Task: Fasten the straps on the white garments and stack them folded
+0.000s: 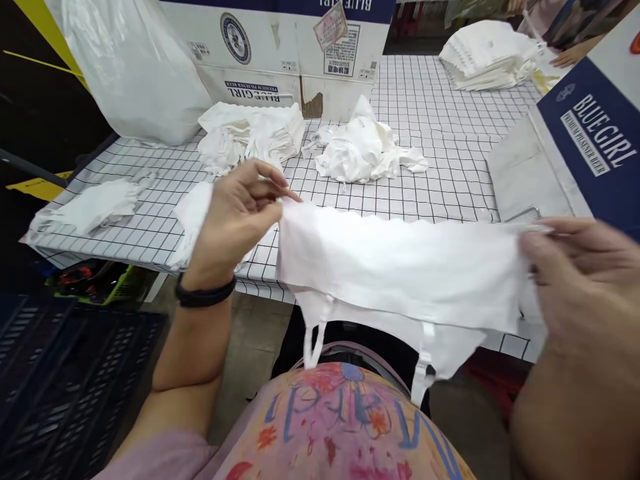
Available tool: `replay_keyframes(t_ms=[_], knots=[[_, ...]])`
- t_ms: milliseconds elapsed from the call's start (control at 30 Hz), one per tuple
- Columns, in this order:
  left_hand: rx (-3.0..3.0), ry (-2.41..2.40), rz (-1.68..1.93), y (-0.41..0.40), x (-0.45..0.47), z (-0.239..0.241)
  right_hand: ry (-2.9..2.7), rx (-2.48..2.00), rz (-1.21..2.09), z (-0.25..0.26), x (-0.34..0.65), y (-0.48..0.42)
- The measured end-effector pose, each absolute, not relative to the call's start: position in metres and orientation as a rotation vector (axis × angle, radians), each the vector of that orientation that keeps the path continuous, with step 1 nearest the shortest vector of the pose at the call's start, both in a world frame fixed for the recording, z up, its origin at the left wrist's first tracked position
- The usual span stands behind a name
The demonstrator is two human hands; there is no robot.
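A white camisole (400,267) with thin adjustable straps is stretched out sideways between my two hands, above the table's front edge. Its scalloped hem is at the top and the straps dangle toward my lap. My left hand (250,203), with a black band on the wrist, pinches the upper left corner between thumb and fingers. The upper right corner is gripped by my right hand (575,267), which is slightly blurred. Just behind my left wrist lies another white garment (193,213), partly hidden by the arm.
On the checked tablecloth (450,180) sit a white garment stack (255,130), a loose white heap (357,147) and flat white pieces (97,203). Beer cartons (280,47) stand behind and at right (585,127). A plastic bag (135,73) is at left. Another person's hand (575,53) is near a far stack (490,53).
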State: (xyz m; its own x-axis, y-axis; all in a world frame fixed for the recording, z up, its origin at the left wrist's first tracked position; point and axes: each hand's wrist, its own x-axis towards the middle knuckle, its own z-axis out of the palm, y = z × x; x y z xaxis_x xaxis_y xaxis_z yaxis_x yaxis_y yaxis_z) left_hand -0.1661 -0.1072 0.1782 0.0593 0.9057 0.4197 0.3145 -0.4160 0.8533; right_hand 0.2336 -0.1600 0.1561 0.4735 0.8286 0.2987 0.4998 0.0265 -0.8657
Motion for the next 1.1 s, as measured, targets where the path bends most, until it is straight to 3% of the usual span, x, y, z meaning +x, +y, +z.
replay_keyframes(t_ms=[100,167,367,667,933,1100], knots=[[1.685,1.351,1.047,-0.079,-0.160,0.127,-1.064,-1.625,0.878,0.117,0.213,-0.134],[1.699,1.463,0.939,-0.058,-0.153,0.095,-1.092,-1.691,1.020,0.088,0.210,-0.109],[1.923,1.633,0.887,0.000,-0.135,0.052,-1.468,-1.982,0.494,0.041,0.212,-0.041],[2.207,1.775,0.722,0.009,-0.123,0.033,-1.654,-1.912,0.292,0.031,0.216,-0.022],[2.564,0.914,0.377,-0.028,-0.047,0.043,-2.212,-1.593,0.332,0.039,0.189,-0.106],[2.532,0.779,0.249,-0.031,-0.020,0.024,-2.442,-1.466,0.372,0.043,0.197,-0.174]])
